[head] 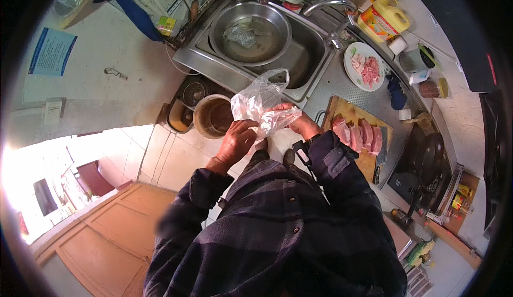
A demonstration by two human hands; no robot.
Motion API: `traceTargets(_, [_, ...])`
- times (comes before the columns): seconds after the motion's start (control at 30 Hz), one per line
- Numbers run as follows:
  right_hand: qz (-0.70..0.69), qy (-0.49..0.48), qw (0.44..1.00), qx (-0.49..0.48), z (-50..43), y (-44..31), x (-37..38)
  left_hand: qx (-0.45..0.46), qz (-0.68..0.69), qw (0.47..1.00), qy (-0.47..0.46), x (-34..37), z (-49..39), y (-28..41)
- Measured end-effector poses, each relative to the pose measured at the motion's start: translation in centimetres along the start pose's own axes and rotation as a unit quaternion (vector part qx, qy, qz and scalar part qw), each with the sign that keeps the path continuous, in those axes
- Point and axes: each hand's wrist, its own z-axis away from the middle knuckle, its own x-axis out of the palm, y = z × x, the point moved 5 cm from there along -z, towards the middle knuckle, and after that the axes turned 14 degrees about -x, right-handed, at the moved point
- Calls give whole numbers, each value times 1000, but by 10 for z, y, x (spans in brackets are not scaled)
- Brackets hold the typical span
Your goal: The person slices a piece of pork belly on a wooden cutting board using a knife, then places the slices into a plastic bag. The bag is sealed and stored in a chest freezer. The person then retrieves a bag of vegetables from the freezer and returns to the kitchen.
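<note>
A clear plastic bag (256, 96) hangs between my hands in front of the sink. My left hand (239, 140) grips its lower left edge. On the other side, my right hand (300, 122) holds the bag's right part, and some of its fingers show through the film. Whether anything lies inside the bag I cannot tell. To the right, several thick pieces of raw meat (356, 136) lie on a wooden cutting board (332, 112). A knife's wide blade (385, 144) rests along the board's right side, partly under the meat.
A metal basin (250, 58) with water and a crumpled clear bag sits over the sink (310, 52). Cut meat fills part of a white plate (354, 76). A bucket (208, 116) stands below left. A faucet (334, 36), a yellow jug (382, 18) and a wok (429, 160) line the counter.
</note>
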Motion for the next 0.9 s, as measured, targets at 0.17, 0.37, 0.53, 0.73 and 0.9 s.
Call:
traceTargets(0.17, [89,-53,969,-224,4,-45,7,-52,31,998,8,11,13,-1])
traceTargets(0.37, [356,-19,883,-303,33,-158,28,-116,27,992,49,-23,-55,0])
traceTargets(0.53, [605,-23,686,-403,64,-195,38,-145,67,959,235,-51,-149,31])
traceTargets(0.73, [678,211,580,-400,77,-206,-34,-173,37,951,255,-64,-199,24])
traceTargets(0.9, [625,286,604,-404,88,-183,-66,-156,72,970,174,-41,-177,12])
